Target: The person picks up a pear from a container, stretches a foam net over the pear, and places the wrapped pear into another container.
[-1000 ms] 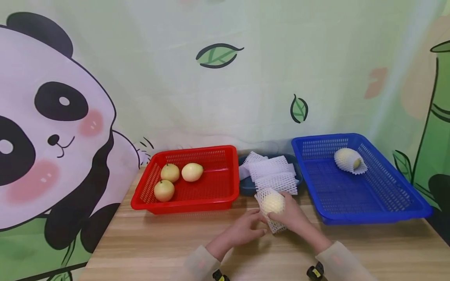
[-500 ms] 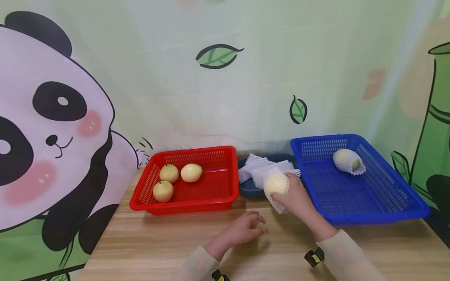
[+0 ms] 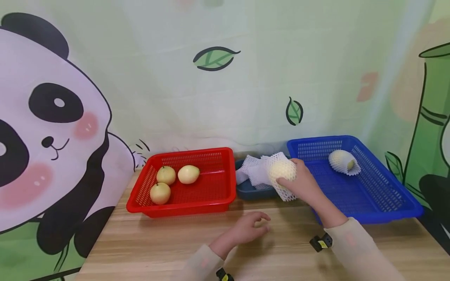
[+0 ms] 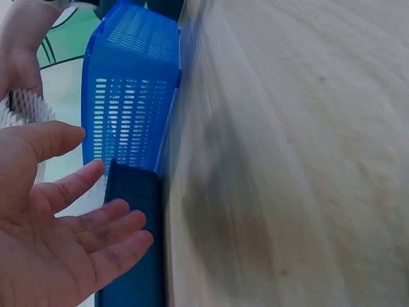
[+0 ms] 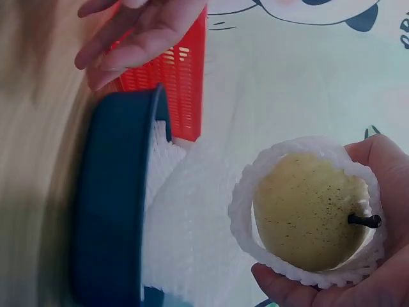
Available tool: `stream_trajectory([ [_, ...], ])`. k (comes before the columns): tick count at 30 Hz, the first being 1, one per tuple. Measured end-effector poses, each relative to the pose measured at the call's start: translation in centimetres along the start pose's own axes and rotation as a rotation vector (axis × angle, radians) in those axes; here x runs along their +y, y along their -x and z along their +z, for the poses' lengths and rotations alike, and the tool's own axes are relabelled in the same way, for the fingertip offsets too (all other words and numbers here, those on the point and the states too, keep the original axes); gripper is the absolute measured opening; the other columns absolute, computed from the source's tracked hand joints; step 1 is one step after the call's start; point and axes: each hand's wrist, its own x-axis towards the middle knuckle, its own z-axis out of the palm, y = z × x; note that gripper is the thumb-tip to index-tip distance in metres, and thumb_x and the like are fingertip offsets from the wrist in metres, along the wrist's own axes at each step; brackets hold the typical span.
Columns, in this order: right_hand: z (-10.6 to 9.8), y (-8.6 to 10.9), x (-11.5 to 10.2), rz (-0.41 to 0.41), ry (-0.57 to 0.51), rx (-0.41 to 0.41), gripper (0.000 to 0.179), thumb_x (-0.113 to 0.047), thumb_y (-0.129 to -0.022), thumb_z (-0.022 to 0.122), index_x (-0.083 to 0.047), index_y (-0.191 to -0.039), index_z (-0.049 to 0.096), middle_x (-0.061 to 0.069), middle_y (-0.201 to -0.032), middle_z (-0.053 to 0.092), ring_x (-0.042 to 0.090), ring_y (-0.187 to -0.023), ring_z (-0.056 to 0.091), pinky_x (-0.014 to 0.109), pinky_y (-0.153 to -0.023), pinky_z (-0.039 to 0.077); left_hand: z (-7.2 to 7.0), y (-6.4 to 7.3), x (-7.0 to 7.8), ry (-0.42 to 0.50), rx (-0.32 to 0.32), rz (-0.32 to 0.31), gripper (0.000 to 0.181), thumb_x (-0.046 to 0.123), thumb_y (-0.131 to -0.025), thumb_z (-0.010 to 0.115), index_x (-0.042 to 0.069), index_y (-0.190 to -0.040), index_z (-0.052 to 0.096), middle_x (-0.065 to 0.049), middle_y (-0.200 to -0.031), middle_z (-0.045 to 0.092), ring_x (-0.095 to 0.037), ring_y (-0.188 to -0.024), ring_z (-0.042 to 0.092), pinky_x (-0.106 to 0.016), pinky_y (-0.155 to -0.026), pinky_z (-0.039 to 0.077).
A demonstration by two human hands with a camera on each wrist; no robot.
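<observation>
My right hand (image 3: 303, 180) grips a pale yellow pear (image 5: 310, 211) wrapped in a white foam net sleeve (image 3: 289, 194). The pear's dark stem shows at the sleeve's open end in the right wrist view. Hand and pear are above the dark blue tray (image 3: 251, 194), close to its right end. Several flat foam net sleeves (image 3: 256, 171) lie in that tray. Empty, with its fingers loosely bent, my left hand (image 3: 247, 228) hovers over the table in front of the tray; the left wrist view shows its bare palm (image 4: 38, 256).
To the left stands a red basket (image 3: 211, 205) holding three bare pears (image 3: 188, 174). A blue basket (image 3: 365, 216) on the right holds one sleeved pear (image 3: 344, 162). The wooden table (image 3: 158, 249) extends in front, and a printed panda cloth hangs behind.
My right hand has lifted the sleeved pear from the table beside my left hand and carried it up and to the right. The left hand has let go of the sleeve and stayed near its place.
</observation>
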Motion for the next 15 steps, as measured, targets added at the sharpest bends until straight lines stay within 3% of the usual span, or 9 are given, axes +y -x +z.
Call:
stream_trajectory([
  [3, -0.6, -1.0, -0.4, -0.001, 0.016, -0.007, 0.086, -0.028, -0.091, 0.07, 0.009, -0.153, 0.023, 0.036, -0.151, 0.04, 0.051, -0.135, 0.046, 0.065, -0.111, 0.043, 0.0, -0.9, 0.8, 0.005, -0.009, -0.017, 0.033, 0.019, -0.096, 0.066, 0.007, -0.127, 0.067, -0.011, -0.136, 0.068, -0.034, -0.123, 0.065, -0.04, -0.105, 0.054],
  [5, -1.1, -1.8, -0.8, 0.002, 0.018, -0.018, 0.086, -0.029, -0.092, 0.069, 0.009, -0.153, 0.023, 0.036, -0.152, 0.039, 0.051, -0.136, 0.046, 0.064, -0.112, 0.042, 0.0, -1.6, 1.6, -0.03, -0.012, 0.016, 0.034, 0.018, -0.097, 0.066, 0.009, -0.13, 0.067, -0.009, -0.137, 0.068, -0.03, -0.125, 0.065, -0.036, -0.105, 0.055],
  [10, -2.7, -3.7, -1.9, 0.017, 0.001, -0.045, 0.086, -0.032, -0.095, 0.066, 0.007, -0.156, 0.019, 0.036, -0.153, 0.037, 0.05, -0.136, 0.045, 0.064, -0.113, 0.042, 0.4, -3.8, 4.1, -0.237, 0.011, 0.203, 0.035, 0.017, -0.099, 0.065, 0.011, -0.133, 0.067, -0.006, -0.14, 0.066, -0.02, -0.133, 0.06, -0.026, -0.114, 0.046],
  [15, -3.8, -5.0, -2.9, 0.03, -0.016, -0.046, 0.087, -0.032, -0.097, 0.065, 0.003, -0.158, 0.014, 0.035, -0.154, 0.036, 0.049, -0.136, 0.044, 0.064, -0.112, 0.043, 1.4, -5.5, 6.2, -0.463, 0.075, 0.34, 0.041, 0.032, -0.097, 0.071, 0.018, -0.135, 0.067, -0.002, -0.146, 0.061, -0.016, -0.138, 0.055, -0.021, -0.117, 0.041],
])
